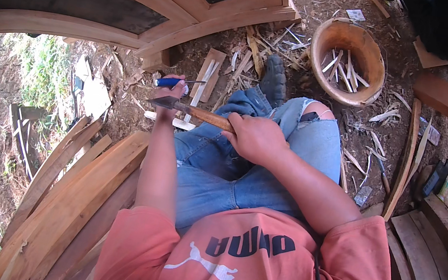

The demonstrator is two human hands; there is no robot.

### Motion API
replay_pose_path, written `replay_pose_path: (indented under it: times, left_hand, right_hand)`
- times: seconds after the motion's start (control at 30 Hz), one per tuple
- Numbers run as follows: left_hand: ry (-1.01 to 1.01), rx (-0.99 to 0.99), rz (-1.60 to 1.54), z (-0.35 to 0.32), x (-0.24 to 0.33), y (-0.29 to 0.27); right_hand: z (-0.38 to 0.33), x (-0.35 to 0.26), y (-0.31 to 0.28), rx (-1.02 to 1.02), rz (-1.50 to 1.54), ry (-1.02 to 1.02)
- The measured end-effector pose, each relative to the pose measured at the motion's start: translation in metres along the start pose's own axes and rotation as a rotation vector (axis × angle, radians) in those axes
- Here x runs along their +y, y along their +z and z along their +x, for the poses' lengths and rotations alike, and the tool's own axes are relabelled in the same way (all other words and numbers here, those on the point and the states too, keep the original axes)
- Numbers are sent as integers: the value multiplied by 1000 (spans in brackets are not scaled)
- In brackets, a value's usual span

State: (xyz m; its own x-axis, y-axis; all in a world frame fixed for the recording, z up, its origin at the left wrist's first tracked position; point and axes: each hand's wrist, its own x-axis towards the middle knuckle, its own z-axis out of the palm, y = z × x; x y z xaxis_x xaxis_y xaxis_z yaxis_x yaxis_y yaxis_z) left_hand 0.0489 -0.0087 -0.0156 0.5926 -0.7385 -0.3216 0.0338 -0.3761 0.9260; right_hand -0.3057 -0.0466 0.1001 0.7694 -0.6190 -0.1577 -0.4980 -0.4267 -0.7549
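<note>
So we've got both hands busy and well apart from each other. Our right hand [256,138] is wrapped around the wooden handle [207,116] of a hatchet-like tool, over the lap of the blue jeans [206,181]. Its dark metal head [164,101] sits across our view of the left wrist, so we can't tell whether it's touching skin or just above it. The back end of that handle disappears under our palm and forearm too.

Our left hand [171,90] is closed on a blue-handled tool [167,81], but the fingers are small and partly blocked, so the exact grip is hard to read. The thin dark shaft points right, over a pale strip [202,85] lying on a brown board [213,61]. Screwdriver or chisel? Honestly can't say, and we can't tell if the tip meets the wood. Another pale piece [179,123] lies just below, partly behind the forearm and hatchet.

Further off, the bucket [334,37] holds wood slivers [347,71], though its bottom is mostly covered. One dark shoe [274,80] shows; we can't see the other. The big wooden frame [219,24] runs out of view up top.
</note>
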Motion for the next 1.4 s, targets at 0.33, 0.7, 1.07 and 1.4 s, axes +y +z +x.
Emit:
replay_pose_path:
  times: [0.33,0.7,1.07,1.4]
  left_hand:
    - [510,54,449,-55,-14,54]
    - [498,108,604,-46,-5,48]
    - [434,119,588,-38,-7,39]
    - [456,103,543,-35,-13,35]
  right_hand:
    - [-3,-15,-6,99,-60,-20]
    - [-7,-30,-18,138,-121,-16]
    - [1,-32,4,241,-181,-117]
    - [13,-36,8,235,-119,-104]
